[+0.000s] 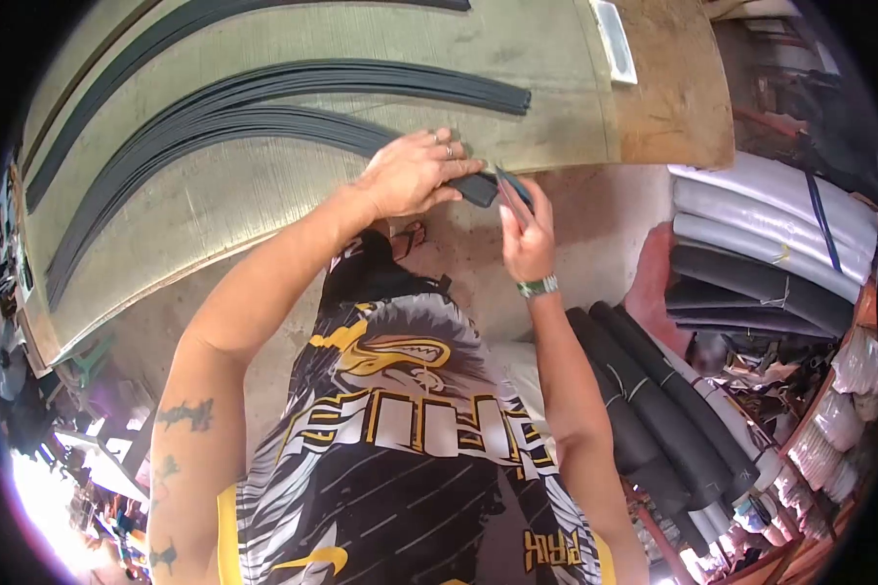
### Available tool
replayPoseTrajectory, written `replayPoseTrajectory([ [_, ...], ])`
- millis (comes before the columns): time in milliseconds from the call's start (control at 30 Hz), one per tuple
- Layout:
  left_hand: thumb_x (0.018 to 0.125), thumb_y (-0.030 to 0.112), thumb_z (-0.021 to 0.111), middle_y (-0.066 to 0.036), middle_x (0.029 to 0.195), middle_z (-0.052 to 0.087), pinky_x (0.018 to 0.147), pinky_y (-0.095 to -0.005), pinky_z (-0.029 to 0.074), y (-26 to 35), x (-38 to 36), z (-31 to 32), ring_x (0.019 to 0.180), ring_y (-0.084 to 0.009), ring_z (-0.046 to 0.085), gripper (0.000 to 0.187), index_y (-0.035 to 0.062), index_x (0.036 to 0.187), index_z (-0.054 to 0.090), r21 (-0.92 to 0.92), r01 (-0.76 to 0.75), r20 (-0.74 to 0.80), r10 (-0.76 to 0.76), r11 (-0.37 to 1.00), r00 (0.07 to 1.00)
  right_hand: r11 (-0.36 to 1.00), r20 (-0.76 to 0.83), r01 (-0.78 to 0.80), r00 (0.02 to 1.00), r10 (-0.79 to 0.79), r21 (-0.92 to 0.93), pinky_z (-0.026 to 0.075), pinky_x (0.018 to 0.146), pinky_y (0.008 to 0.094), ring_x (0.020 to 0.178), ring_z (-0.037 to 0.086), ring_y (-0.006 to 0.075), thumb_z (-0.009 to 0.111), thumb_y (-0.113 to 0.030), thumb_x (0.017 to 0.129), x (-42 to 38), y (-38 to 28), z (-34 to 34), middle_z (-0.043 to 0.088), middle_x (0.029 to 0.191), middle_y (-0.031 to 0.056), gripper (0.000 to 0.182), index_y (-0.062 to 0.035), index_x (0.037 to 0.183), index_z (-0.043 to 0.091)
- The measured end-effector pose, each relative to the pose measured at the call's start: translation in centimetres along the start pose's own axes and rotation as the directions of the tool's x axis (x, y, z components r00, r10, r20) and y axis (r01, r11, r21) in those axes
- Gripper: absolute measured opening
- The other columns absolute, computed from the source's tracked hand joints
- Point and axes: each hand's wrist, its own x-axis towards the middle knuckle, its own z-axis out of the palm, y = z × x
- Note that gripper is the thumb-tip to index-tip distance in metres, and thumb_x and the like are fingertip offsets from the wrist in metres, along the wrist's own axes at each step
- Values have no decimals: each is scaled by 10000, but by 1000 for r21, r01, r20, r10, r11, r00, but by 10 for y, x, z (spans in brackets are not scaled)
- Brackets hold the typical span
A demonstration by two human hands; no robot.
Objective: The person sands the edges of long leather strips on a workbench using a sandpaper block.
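Pinching one strip bundle (263, 127), two hands (410, 175)

A workshop is shown, likely one where leather or rubber sheet is cut. A worn, scored bench (263, 195) is seen with long dark strips (263, 97) laid out on it, and rolls of grey and black sheet material (751, 253) are stacked beside it.
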Motion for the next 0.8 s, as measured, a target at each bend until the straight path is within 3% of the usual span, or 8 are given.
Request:
replayPoseTrajectory([
  [100, 920, 377, 765, -74, 1227, 689, 1050, -423, 502, -1, -3, 5, 1194, -312, 593, 548, 142, 1408, 682, 0, -12, -37, 12, 1000, 999, 986, 58, -56, 996, 66, -154, 461, 1101, 483, 1253, 578, 463, 639, -122, 1009, -46, 66, -1, 593, 1421, 239, 385, -110, 1388, 707],
  [233, 922, 378, 764, -70, 1238, 686, 1050, -421, 502, 5, -6, 5, 1199, -306, 593, 553, 148, 1417, 677, -52, 41, 63, -38, 998, 997, 992, 13, 95, 996, -94, -80, 474, 1080, 484, 1234, 587, 449, 650, -113, 994, 18, -29, -8, 595, 1394, 242, 406, -112, 1397, 703],
  [433, 916, 387, 764, -68, 1229, 694, 1040, -423, 509, -1, -4, 7, 1203, -307, 596, 558, 160, 1418, 677, 19, -11, -51, 12, 1000, 999, 972, 36, -47, 998, 57, -231, 463, 1065, 507, 1242, 554, 451, 672, -101, 946, -32, 28, -8, 561, 1422, 243, 496, -166, 1437, 679],
  [467, 917, 385, 763, -67, 1227, 694, 1039, -421, 509, -7, -3, 8, 1203, -306, 596, 556, 160, 1418, 677, 25, -18, -56, 19, 1000, 998, 982, 14, 16, 1000, -13, -189, 461, 1066, 512, 1245, 551, 452, 673, -97, 940, -22, 34, -2, 560, 1419, 244, 504, -176, 1438, 680],
  [567, 922, 372, 761, -62, 1218, 694, 1035, -416, 510, 7, -6, 6, 1196, -301, 597, 544, 160, 1416, 677, -41, 29, 73, -26, 999, 997, 977, 15, 87, 996, -86, -196, 447, 1072, 524, 1221, 549, 452, 677, -83, 924, 13, -23, 0, 557, 1410, 238, 544, -218, 1451, 675],
  [600, 924, 367, 760, -61, 1215, 693, 1033, -414, 510, 0, 1, -3, 1192, -299, 597, 539, 159, 1415, 677, -37, 52, 112, -48, 998, 993, 989, 1, 47, 999, -47, -137, 428, 1095, 504, 1233, 550, 416, 630, -124, 1007, 6, -19, 3, 558, 1425, 218, 422, -170, 1422, 694],
  [667, 922, 352, 763, -60, 1204, 693, 1019, -410, 512, -6, -1, 5, 1178, -294, 598, 515, 155, 1392, 693, 12, -27, -53, 28, 1000, 998, 943, 67, 15, 998, 8, -333, 426, 1089, 500, 1235, 552, 419, 627, -142, 1014, -19, 22, -1, 559, 1424, 219, 423, -174, 1431, 688],
  [800, 929, 336, 758, -52, 1238, 688, 1018, -414, 511, -9, -1, 1, 1188, -293, 593, 499, 162, 1392, 695, 8, 9, -20, -9, 1000, 1000, 976, 44, 9, 999, 1, -218, 436, 1062, 533, 1228, 549, 442, 654, -106, 955, -12, 24, -1, 562, 1413, 225, 534, -230, 1475, 655],
])
